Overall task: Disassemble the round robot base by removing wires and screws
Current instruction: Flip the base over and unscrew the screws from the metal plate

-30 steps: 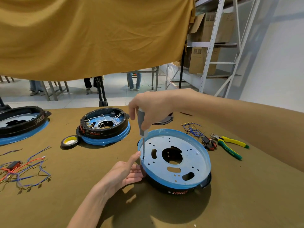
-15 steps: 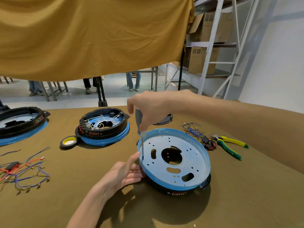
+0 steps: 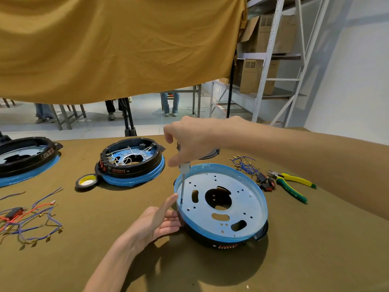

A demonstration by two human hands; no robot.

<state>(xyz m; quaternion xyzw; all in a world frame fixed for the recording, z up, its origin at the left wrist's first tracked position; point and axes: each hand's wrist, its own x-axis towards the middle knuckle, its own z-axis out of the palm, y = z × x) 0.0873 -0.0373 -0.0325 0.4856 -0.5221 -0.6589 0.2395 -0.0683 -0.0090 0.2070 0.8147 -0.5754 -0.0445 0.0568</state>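
Blue-rimmed round robot base, metal plate uppermost, lying on the brown cloth worktop at centre right. Right hand, fingers curled round the handle of a screwdriver, holds the tool upright with its tip on a screw near the plate's left edge. Left hand rests against the base's left rim, fingers straight and together, forefinger raised beside the shaft. Second base with wiring and a tape roll lie to the left; loose wires far left; pliers at right.
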